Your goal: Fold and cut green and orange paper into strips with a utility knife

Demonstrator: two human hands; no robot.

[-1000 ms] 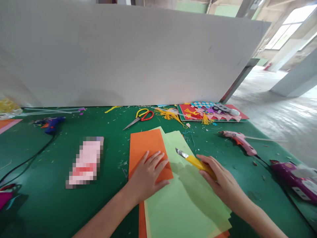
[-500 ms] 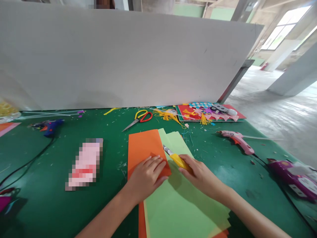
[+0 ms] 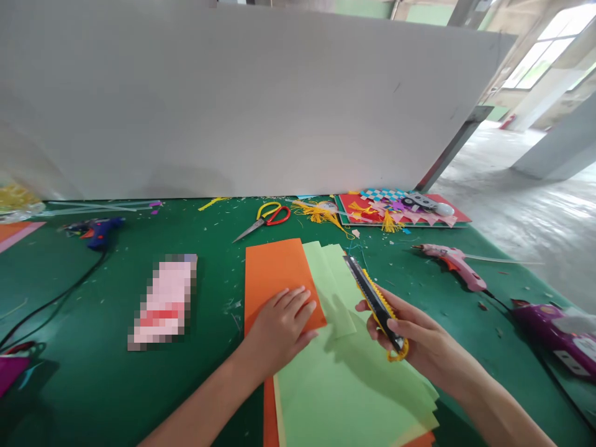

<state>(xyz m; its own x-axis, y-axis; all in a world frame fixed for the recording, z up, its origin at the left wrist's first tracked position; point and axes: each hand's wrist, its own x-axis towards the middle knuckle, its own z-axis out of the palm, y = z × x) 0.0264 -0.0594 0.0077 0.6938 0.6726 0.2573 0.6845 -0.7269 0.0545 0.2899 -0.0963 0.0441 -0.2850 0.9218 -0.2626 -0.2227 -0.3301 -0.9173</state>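
My left hand lies flat on a folded orange sheet of paper, fingers stretched out. Under it and to the right spread light green sheets, with a narrower green strip showing beside the orange edge. More orange paper peeks out beneath the green at the bottom. My right hand is closed round a yellow box cutter, held above the green paper with its black slider side turned up. The cutter points up and to the left, and its tip is apart from the orange sheet.
Scissors with yellow and red handles lie beyond the paper. A pink glue gun and a purple device are at right, a blue glue gun at left. A white panel stands along the back. Paper crafts lie back right.
My right hand has lifted the box cutter off the paper's edge, moved right and turned it over. A narrow green strip now shows there. My left hand stays on the orange sheet.
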